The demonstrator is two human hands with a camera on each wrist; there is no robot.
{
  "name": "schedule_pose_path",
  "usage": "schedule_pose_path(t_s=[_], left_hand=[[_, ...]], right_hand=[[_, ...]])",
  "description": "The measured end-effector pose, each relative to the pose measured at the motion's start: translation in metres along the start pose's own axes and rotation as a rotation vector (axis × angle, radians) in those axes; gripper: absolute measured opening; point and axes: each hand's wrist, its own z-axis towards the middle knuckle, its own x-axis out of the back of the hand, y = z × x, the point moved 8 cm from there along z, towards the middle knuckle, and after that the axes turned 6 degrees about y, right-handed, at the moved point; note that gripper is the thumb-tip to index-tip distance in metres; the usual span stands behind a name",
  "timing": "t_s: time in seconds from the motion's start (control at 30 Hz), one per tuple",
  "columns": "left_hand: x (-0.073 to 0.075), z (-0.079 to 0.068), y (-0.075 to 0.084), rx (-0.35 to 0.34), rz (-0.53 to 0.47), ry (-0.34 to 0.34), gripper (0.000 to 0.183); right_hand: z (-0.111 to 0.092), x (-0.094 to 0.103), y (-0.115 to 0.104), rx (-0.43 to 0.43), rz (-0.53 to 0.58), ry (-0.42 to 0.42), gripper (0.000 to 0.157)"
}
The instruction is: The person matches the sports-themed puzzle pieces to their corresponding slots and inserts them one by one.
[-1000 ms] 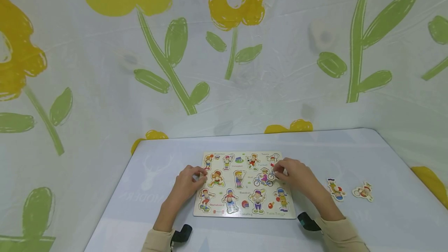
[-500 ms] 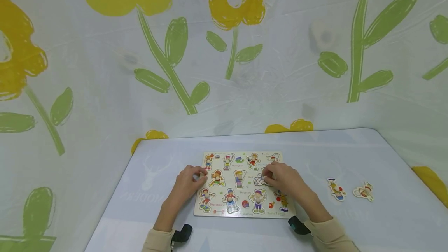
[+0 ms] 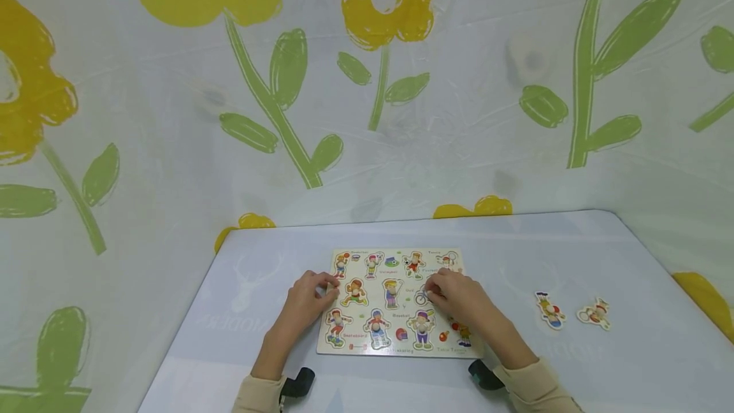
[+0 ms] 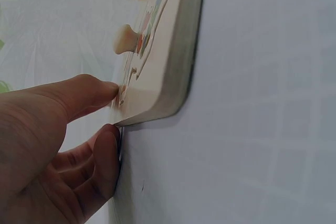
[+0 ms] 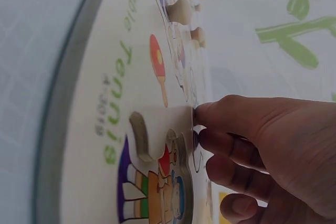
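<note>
The wooden peg puzzle board (image 3: pixel 401 322) lies on the table, with sports-figure pieces set in it. My left hand (image 3: pixel 309 297) holds its left edge; in the left wrist view the thumb (image 4: pixel 100 92) lies on the top face and the fingers are bent against the side. My right hand (image 3: pixel 463 300) is over the right half of the board, thumb and index finger pinching at the cyclist piece (image 3: pixel 421 299), mostly hidden under the hand. The right wrist view shows those fingertips together at the board's surface, beside the recessed table tennis slot (image 5: pixel 163 182).
Two loose pieces, a figure with a red bat (image 3: pixel 551 311) and a tennis figure (image 3: pixel 596 314), lie on the table right of the board. Wooden knobs (image 5: pixel 180 11) stand up from the pieces. A flower-printed sheet (image 3: pixel 447 164) hangs behind the table (image 3: pixel 516 238).
My right hand has moved left from the cyclist's right side and now covers most of it. The left hand, the board and the loose pieces have stayed put.
</note>
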Motion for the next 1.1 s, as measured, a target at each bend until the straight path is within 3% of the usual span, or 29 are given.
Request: schedule_pose_path(t_s=[0.63, 1.1], left_hand=[[-0.002, 0.000, -0.002, 0.019, 0.000, -0.007, 0.012], [0.000, -0.001, -0.001, 0.007, -0.008, -0.002, 0.012]], right_hand=[[-0.007, -0.001, 0.005, 0.043, 0.022, -0.018, 0.018], [-0.011, 0.004, 0.021, -0.038, 0.032, -0.059, 0.018]])
